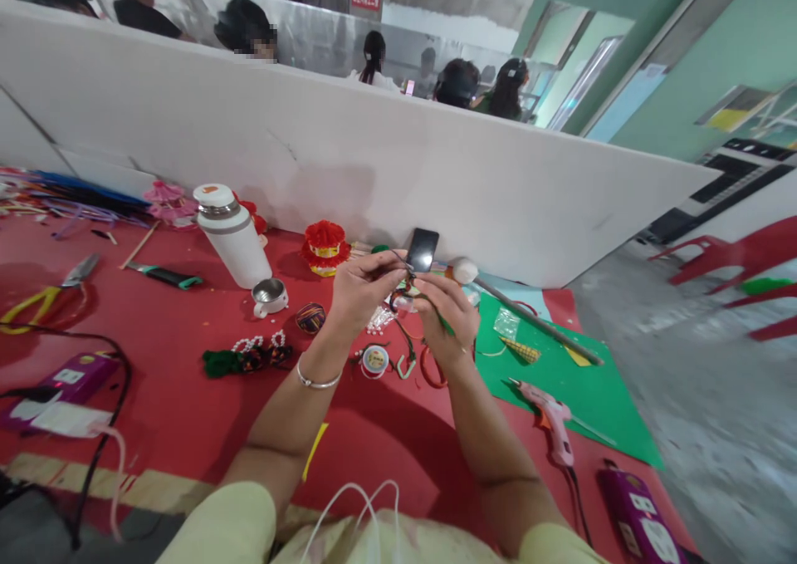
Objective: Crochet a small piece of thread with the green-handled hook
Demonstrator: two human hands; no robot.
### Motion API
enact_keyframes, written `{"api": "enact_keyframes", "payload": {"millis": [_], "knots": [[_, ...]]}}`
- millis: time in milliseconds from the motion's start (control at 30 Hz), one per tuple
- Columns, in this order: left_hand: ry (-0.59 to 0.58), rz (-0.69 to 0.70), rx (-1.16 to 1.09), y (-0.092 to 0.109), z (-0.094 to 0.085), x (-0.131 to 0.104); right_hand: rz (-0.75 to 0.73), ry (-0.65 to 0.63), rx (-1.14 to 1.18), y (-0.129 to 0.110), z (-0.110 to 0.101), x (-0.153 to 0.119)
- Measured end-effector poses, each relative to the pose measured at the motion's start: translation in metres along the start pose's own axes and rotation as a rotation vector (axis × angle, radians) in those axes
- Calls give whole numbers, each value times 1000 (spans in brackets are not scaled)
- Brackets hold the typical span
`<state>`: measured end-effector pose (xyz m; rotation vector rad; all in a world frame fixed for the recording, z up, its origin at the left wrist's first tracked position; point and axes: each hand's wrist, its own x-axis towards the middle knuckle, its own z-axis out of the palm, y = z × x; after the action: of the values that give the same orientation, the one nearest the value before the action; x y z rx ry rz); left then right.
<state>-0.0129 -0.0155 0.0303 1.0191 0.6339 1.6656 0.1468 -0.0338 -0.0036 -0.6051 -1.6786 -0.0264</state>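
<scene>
Above the red tabletop, my left hand [366, 288] and my right hand [449, 308] meet with fingertips pinched on a thin dark cord [409, 270]. Part of a small dark, multicoloured loop dangles beneath the fingers, and its full shape is hidden by them. Below my hands lie a spool of thread [374, 361], white beads [379, 320], a red ring [433, 368] and a pale green bent piece [407, 368]. A ball of multicoloured yarn [310, 318] rests left of my left wrist. Behind my fingers a black phone [422, 250] leans against the white partition.
A white thermos [232, 237] stands left, with its metal cup [270, 297]. Further left are a utility knife [163, 276] and yellow-handled pliers [46, 294]. On the right a pink glue gun [548, 414] lies partly on a green sheet [579, 389]. The white partition [398, 165] closes off the back.
</scene>
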Motion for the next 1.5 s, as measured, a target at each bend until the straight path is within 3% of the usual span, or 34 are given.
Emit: {"api": "enact_keyframes", "payload": {"millis": [133, 267, 367, 500, 633, 767, 933, 1033, 1167, 1333, 1500], "knots": [[14, -72, -97, 6, 3, -4, -114, 50, -109, -3, 11, -3], [-113, -285, -159, 16, -6, -4, -219, 75, -40, 3, 8, 5], [-196, -332, -123, 24, -16, -1, -241, -102, 78, 8, -8, 21], [-197, -302, 0, 28, -23, 3, -306, -404, 45, 8, -37, 44], [-210, -306, 91, 24, -18, 5, -285, -555, -3, -1, -62, 56], [-234, -290, 131, 21, -6, 3, -147, -614, 63, -4, -82, 59], [-306, -379, 138, 15, 9, 1, 176, -491, 433, 12, -94, 44], [-361, -432, 123, 8, 19, 0, 396, -338, 733, 25, -90, 28], [-363, -477, 105, 2, 38, -2, 611, -173, 873, 35, -77, 16], [-219, -328, 116, 2, 72, -9, 598, -25, 880, 38, -68, 19], [-141, -197, 166, 2, 110, -20, 560, 141, 884, 38, -81, 22]]}}
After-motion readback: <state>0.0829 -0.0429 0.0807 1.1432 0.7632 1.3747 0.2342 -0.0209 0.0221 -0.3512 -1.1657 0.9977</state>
